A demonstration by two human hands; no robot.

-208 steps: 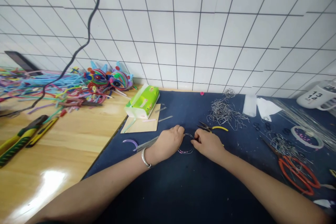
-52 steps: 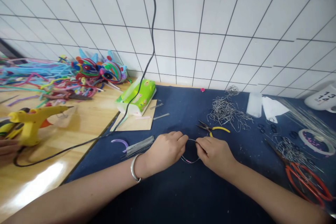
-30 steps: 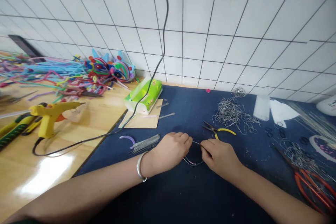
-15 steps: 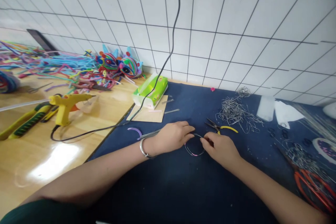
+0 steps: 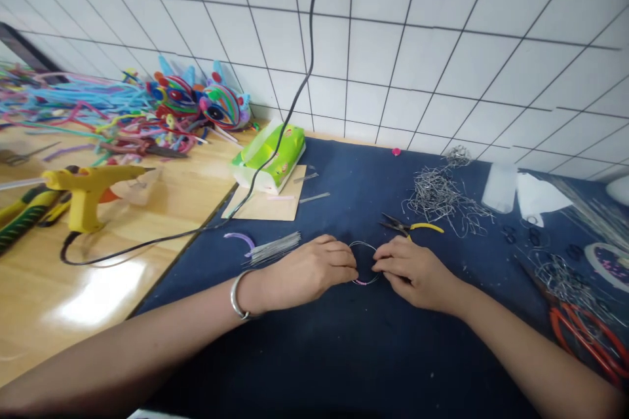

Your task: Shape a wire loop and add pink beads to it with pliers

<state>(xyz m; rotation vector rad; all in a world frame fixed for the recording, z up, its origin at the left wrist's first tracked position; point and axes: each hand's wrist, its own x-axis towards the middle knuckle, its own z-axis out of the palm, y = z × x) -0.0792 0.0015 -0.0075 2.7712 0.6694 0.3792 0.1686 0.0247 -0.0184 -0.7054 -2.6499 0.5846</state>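
A thin wire ring (image 5: 363, 244) with a few pink beads (image 5: 361, 283) at its near side stands between my two hands, just above the dark blue cloth. My left hand (image 5: 324, 266), with a silver bangle at the wrist, pinches the ring's left side. On the opposite side my right hand (image 5: 410, 270) has its fingertips closed on the wire. Small yellow-handled pliers (image 5: 410, 227) lie right behind my right hand. Beside my left hand is a bundle of straight wire pieces (image 5: 275, 249), touching a purple curved strip (image 5: 240, 237).
A green tissue pack (image 5: 270, 156) rests on a brown card (image 5: 275, 209). Left are a yellow glue gun (image 5: 93, 190), its cord crossing the cloth edge, and colourful pipe cleaners (image 5: 88, 101). Right are tangled wires (image 5: 437, 196), orange-handled scissors (image 5: 580, 334) and a bead dish (image 5: 609, 268).
My left hand has shifted to the ring's lower left side, uncovering the wire bundle. My right hand remains at the right side. The camera view has turned slightly.
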